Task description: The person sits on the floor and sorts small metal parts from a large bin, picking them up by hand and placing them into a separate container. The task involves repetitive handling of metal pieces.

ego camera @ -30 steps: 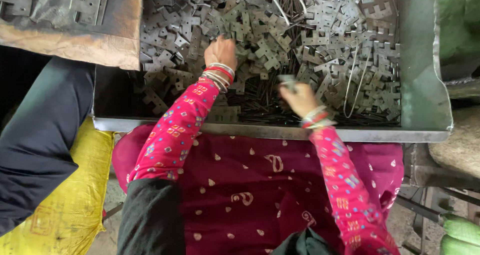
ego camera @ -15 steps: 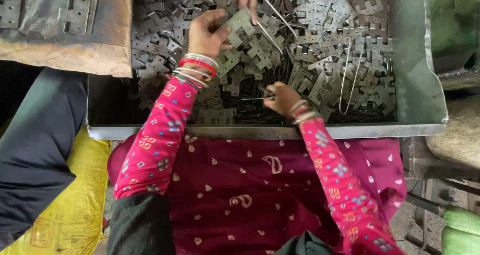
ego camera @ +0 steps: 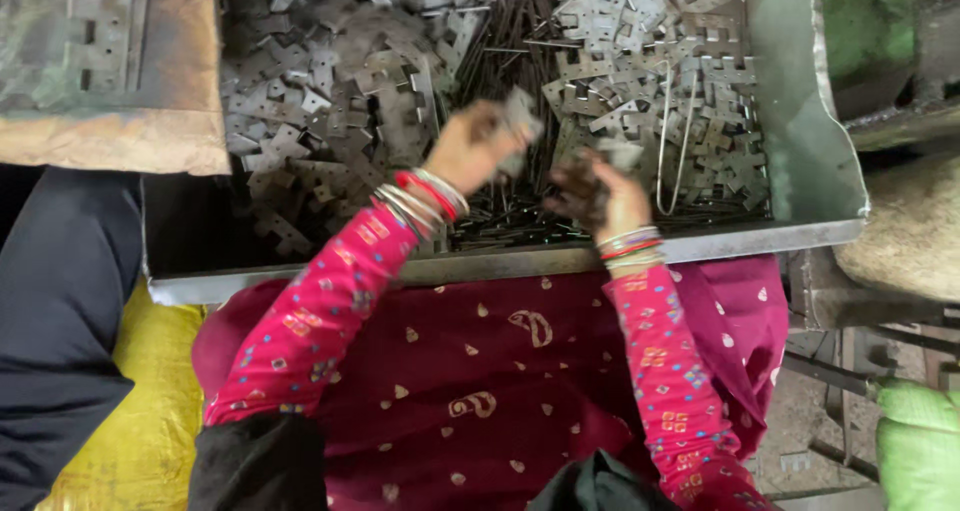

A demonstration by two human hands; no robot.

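Right now we hold a small grey stamped metal plate (ego camera: 520,111) in our left hand (ego camera: 475,149), the fingers curled round its lower edge so that it stands up above the heap; it is flat, dull and notched, and blurred by motion. Our right hand (ego camera: 600,196) sits just beside the left, fingers bent inward round another small grey piece (ego camera: 622,155), though we cannot tell how firmly they grip it. Both hands are dark with grime, and bangles (ego camera: 425,199) ring each wrist above pink patterned sleeves.

Both hands hover over a grey sheet-metal tray (ego camera: 800,161) filled with many more cross-shaped plates (ego camera: 640,41) and a bed of thin dark metal rods (ego camera: 500,221). A bent wire loop (ego camera: 672,141) lies among the plates to the right of the hands. The tray's front lip rests against our lap, draped in maroon cloth (ego camera: 500,371) with pale motifs. A rusty metal sheet (ego camera: 110,61) bearing a few plates covers the tray's left corner. A dark sleeve (ego camera: 60,311) of another person and yellow sacking (ego camera: 140,421) are on our left.

The tray's far side is cut off by the frame.
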